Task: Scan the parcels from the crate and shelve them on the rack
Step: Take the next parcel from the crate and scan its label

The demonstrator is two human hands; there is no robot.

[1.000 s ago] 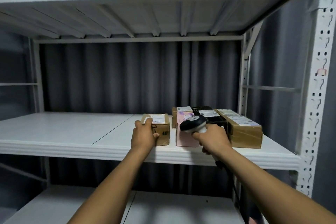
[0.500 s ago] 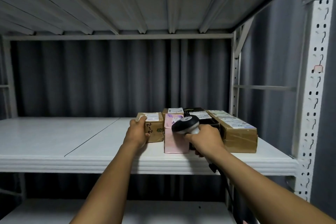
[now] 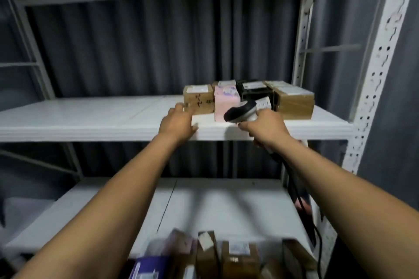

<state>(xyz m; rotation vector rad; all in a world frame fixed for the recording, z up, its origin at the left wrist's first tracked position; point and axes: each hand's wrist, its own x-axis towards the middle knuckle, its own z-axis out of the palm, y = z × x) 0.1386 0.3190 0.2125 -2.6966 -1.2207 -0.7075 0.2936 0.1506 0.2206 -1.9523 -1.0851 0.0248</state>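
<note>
A stockroom: white steel rack [image 3: 371,79], labelled parcels [image 3: 292,103], corrugated wall [image 3: 136,47].

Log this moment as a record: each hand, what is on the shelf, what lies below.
left hand: open, at the small brown box's lower corner; contact unclear
right hand: grips the scanner
on shelf, left to right: small brown box, pink box, black parcel, large brown box
below: more parcels, blurred

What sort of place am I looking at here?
Probably a parcel storeroom or small warehouse: a white steel rack, labelled parcels on its shelf, and a corded barcode scanner held in the right hand.
</note>
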